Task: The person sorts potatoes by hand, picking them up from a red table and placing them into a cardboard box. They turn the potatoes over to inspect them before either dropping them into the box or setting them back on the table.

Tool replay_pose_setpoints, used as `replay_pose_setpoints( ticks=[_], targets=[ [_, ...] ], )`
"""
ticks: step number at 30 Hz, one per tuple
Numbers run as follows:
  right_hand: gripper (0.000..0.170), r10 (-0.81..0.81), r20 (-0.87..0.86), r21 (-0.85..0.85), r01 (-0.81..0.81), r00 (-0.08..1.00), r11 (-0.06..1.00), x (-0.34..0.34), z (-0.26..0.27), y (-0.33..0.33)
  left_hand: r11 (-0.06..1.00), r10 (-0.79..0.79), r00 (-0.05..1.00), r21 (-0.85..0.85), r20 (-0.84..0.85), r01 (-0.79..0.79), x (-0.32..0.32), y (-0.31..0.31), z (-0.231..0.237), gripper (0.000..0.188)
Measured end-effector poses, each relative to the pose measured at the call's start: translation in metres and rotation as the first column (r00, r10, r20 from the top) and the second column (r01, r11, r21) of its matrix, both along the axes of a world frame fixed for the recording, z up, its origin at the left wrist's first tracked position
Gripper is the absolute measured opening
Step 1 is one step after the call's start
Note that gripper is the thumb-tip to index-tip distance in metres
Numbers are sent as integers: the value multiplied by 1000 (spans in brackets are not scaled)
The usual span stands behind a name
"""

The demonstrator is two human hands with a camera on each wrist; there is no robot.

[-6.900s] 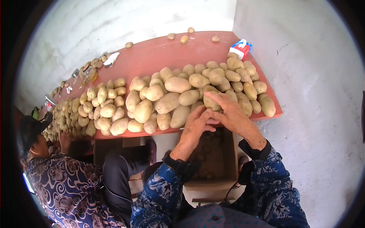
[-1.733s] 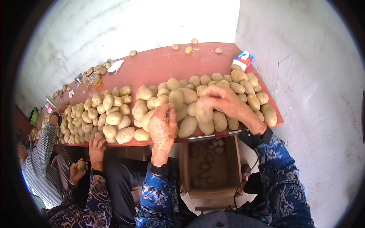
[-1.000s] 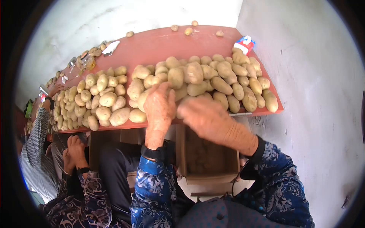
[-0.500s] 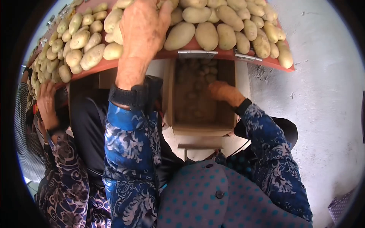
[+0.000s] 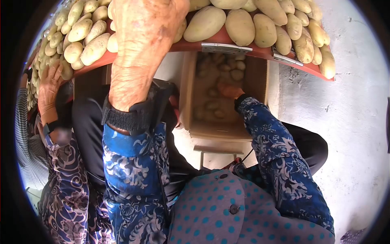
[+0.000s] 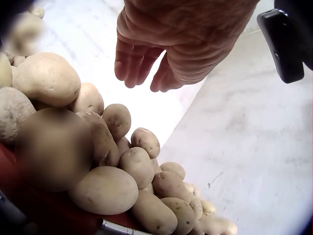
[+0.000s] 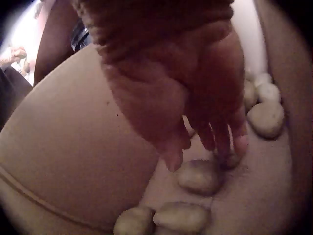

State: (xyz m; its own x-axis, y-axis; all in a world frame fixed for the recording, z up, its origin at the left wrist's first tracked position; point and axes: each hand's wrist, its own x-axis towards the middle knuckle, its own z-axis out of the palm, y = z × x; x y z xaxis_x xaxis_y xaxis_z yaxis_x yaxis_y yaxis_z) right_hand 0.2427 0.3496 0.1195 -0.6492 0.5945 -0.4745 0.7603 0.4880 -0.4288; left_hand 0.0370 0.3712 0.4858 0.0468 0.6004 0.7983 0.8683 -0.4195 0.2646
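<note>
My left hand [image 5: 146, 44] hovers over the front of the potato pile at the table's edge. In the left wrist view its fingers [image 6: 138, 66] point down, loosely spread, with nothing between them and a large potato [image 6: 103, 190] lower down in the heap. My right hand [image 5: 229, 90] is down inside a cardboard box [image 5: 254, 85] under the table. The right wrist view shows its fingers [image 7: 222, 134] reaching down, fingertips right at a small potato [image 7: 234, 160]. Another potato [image 7: 198, 177] lies just below the thumb.
Several potatoes [image 5: 237, 75] lie on the box floor. Metal hinges [image 5: 227, 49] sit along the red table edge [image 5: 260, 57]. Another person's hand [image 5: 48, 87] is at the left by more potatoes [image 5: 95, 49]. A wall stands on the right.
The head view has tilted down. My right hand has left the tabletop potatoes and gone down into the box. My left hand stays over the pile. The neighbour's hand has risen to the table edge.
</note>
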Motion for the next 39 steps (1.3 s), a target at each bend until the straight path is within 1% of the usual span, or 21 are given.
replay_pose_setpoints(
  ticks=[4, 6, 9, 12, 13, 14, 15, 16, 19, 21, 22, 24, 25, 27, 29, 30, 32, 33, 35, 37, 39],
  targets=[
    [33, 37, 58, -57, -34, 998, 998, -18, -34, -2, 995, 30, 999, -94, -13, -31, -7, -5, -1, 13],
    [31, 111, -124, 194, -86, 986, 977, -16, -66, -15, 989, 43, 999, -139, -5, -43, -6, -8, -4, 12],
    [32, 69, -99, 266, -41, 993, 963, -21, -110, -33, 976, 64, 998, -208, 0, -62, -4, -12, -5, 10],
    [44, -104, 181, 297, 47, 978, 954, -36, -99, -59, 954, 77, 997, -293, 13, -70, -1, -12, -7, 9],
    [45, -234, 132, 334, 179, 963, 925, -42, -106, -64, 984, 35, 997, -171, -70, -46, -7, -6, -8, 18],
    [47, -53, 339, 260, -39, 939, 965, -52, -68, -57, 987, 30, 998, -157, -63, -40, -7, -4, -8, 17],
    [47, -156, 255, 460, 22, 954, 888, -52, -135, -72, 989, 26, 998, -143, -58, -34, -5, -7, -8, 16],
    [46, -218, 305, 426, 72, 927, 902, -60, -174, -80, 989, 11, 1000, -146, -28, -15, -2, -7, -6, 16],
    [40, -213, 208, 212, 169, 955, 963, -61, -135, -65, 982, 30, 993, -191, 115, -7, -3, -16, -3, 19],
    [40, -90, -23, 239, 93, 996, 966, -46, -159, -80, 979, 14, 984, -202, 175, 22, -2, -18, -2, 20],
    [40, -94, -26, 258, 97, 995, 961, -38, -154, -79, 976, 22, 983, -217, 181, 18, -3, -18, 0, 20],
    [46, 112, -4, 186, -109, 994, 976, -30, -128, -81, 978, 30, 987, -210, 159, 4, -3, -19, 4, 19],
    [46, 102, 0, 200, -100, 995, 975, -28, -102, -74, 981, 18, 987, -196, 162, 14, -4, -18, 7, 19],
    [48, 91, -2, -214, -90, 996, 973, -17, -12, -61, 934, -99, 939, -295, 330, 202, 3, -26, 15, 18],
    [47, 91, -82, -258, -109, 992, 960, -10, 87, -55, 911, -172, 915, -294, 366, 289, 8, -30, 14, 15],
    [46, 92, -167, -315, -142, 982, 938, -8, 128, -51, 833, -205, 832, -355, 515, 425, 8, -30, 9, 15],
    [48, 132, -203, -354, -198, 970, 914, -11, 176, -36, 661, -136, 678, -444, 722, 605, 9, -30, 13, 13],
    [50, 177, -245, -387, -263, 953, 884, -10, 198, -31, 661, -142, 679, -442, 720, 607, 9, -32, 17, 13],
    [52, 144, -366, -296, -262, 919, 919, -1, 244, -29, 520, -73, 677, -551, 732, 652, 6, -32, 20, 15],
    [55, 127, -483, -200, -250, 867, 947, 8, 293, -30, 505, -97, 679, -552, 727, 663, 2, -33, 19, 18],
    [52, -13, -698, -211, -188, 716, 959, 16, 334, -30, 517, -87, 677, -548, 730, 657, 1, -35, 16, 22]
  ],
)
